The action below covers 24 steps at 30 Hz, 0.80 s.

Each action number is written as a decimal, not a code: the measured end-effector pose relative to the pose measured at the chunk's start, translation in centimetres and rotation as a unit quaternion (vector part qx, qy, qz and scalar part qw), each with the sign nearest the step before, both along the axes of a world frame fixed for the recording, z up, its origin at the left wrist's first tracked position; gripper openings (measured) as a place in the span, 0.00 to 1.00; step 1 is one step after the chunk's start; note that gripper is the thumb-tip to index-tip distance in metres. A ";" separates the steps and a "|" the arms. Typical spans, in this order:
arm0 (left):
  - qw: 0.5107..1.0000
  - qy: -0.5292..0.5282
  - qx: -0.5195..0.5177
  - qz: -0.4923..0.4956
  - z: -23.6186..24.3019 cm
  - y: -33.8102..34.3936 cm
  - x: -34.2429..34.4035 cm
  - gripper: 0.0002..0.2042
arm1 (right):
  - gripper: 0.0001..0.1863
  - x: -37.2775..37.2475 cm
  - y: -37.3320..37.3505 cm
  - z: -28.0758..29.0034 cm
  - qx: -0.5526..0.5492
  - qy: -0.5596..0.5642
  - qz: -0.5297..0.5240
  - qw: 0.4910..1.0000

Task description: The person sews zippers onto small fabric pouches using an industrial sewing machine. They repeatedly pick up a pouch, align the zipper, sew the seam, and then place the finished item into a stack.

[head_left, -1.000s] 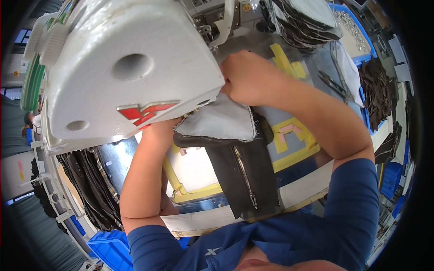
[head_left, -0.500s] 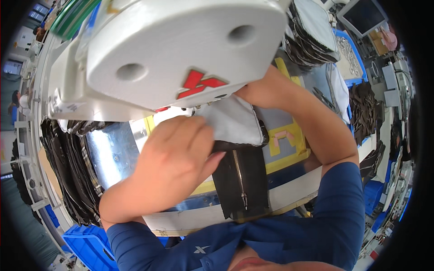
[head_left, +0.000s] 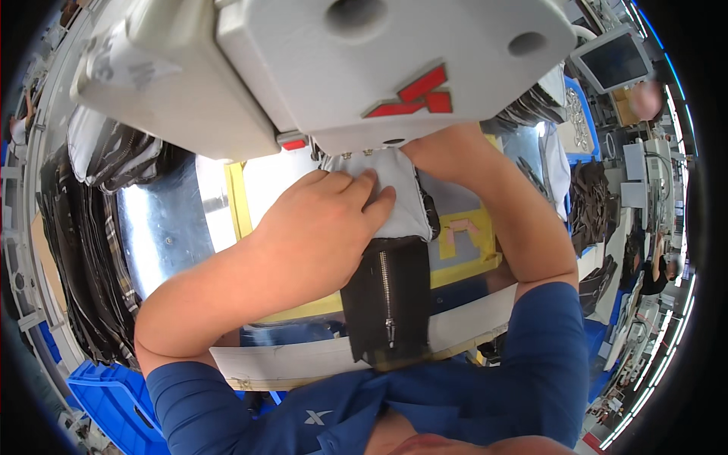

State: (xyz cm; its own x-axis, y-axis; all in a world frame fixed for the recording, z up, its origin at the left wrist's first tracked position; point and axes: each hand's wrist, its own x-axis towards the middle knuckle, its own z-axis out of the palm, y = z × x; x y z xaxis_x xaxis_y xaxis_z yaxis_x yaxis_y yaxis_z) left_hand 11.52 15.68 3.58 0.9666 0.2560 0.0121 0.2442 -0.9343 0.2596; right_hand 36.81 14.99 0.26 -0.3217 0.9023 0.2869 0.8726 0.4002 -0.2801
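A light grey fabric piece (head_left: pixel 402 205) lies under the white sewing machine head (head_left: pixel 485 53). From its near edge a black fabric panel (head_left: pixel 409 292) hangs toward me, with a metal zipper (head_left: pixel 386 284) down its middle; the pull is at the near end. My left hand (head_left: pixel 326 216) rests on the grey fabric's left side, fingers stretched out over it and thumb apart. At the fabric's far right edge is my right hand (head_left: pixel 444 155). The machine head covers its fingers, so their grip cannot be seen. The needle area is mostly hidden too.
Dark fabric pieces (head_left: pixel 80 265) stand stacked at the left, beside a pile of zippered pieces (head_left: pixel 114 155). A blue crate (head_left: pixel 121 409) sits lower left. Scissors (head_left: pixel 529 176) lie right of my right forearm, near a blue-rimmed tray (head_left: pixel 595 114) of metal parts. Yellow tape (head_left: pixel 474 265) borders the work surface.
My left hand has come down from above the fabric's left edge and now lies on it with fingers spread more. The whole view has shifted; my right hand stays at the far edge.
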 end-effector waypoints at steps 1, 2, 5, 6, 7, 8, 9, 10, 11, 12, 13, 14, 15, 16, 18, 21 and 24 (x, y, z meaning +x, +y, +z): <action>1.000 0.006 0.006 0.001 -0.1 -0.1 -0.1 0.39 | 0.10 -0.2 0.0 0.0 0.004 -0.012 0.002 1.000; 1.000 0.012 0.012 0.002 0.0 -0.1 -0.1 0.39 | 0.11 -0.4 0.0 -0.1 0.008 -0.024 0.005 1.000; 0.999 0.037 0.033 0.017 0.2 -0.6 -0.5 0.36 | 0.11 -0.8 0.1 -1.0 -0.027 -0.021 -0.015 0.999; 0.998 0.046 0.040 0.023 0.2 -0.7 -0.6 0.36 | 0.11 -0.9 0.2 -1.4 -0.047 -0.013 -0.026 0.998; 0.997 0.049 0.048 0.021 0.2 -0.7 -0.8 0.35 | 0.12 -1.0 0.2 -1.6 -0.023 -0.005 -0.019 1.000; 0.997 0.052 0.055 0.018 0.2 -0.7 -0.9 0.34 | 0.12 -1.2 0.2 -1.8 0.001 0.004 -0.012 1.000; 0.996 0.054 0.063 0.015 0.1 -0.7 -1.0 0.34 | 0.12 -1.4 0.2 -1.9 0.024 0.013 -0.005 1.000; 0.997 0.052 0.061 0.014 0.2 -0.7 -1.1 0.33 | 0.12 -1.4 0.1 -1.9 0.010 0.024 -0.017 1.000; 0.997 0.049 0.060 0.012 0.2 -0.6 -1.1 0.33 | 0.12 -1.4 0.1 -2.0 -0.005 0.035 -0.029 0.999; 0.997 0.046 0.058 0.009 0.3 -0.6 -1.1 0.33 | 0.12 -1.4 0.0 -2.0 -0.020 0.046 -0.041 0.998; 0.997 0.052 0.058 0.009 0.3 -0.6 -1.0 0.33 | 0.13 -1.4 -0.1 -1.8 -0.033 0.044 -0.044 0.997; 0.997 0.057 0.057 0.008 0.4 -0.6 -1.0 0.33 | 0.13 -1.4 -0.1 -1.5 -0.046 0.043 -0.048 0.997; 0.996 0.062 0.056 0.007 0.4 -0.6 -0.9 0.33 | 0.13 -1.3 -0.3 -1.3 -0.059 0.041 -0.051 0.996; 0.996 0.060 0.060 0.008 0.3 -0.6 -0.9 0.32 | 0.13 -1.2 -0.5 -1.2 -0.072 0.048 -0.066 0.994; 0.996 0.055 0.066 0.008 0.3 -0.7 -0.9 0.32 | 0.13 -0.9 -0.9 -1.0 -0.097 0.062 -0.096 0.989; 0.996 0.066 0.066 0.011 0.3 -0.7 -0.8 0.32 | 0.13 -0.8 -0.7 -0.9 -0.100 0.059 -0.082 0.990; 0.995 0.057 0.074 0.019 0.0 -1.0 -0.9 0.32 | 0.13 -0.8 -0.5 -1.9 -0.056 0.019 -0.070 0.996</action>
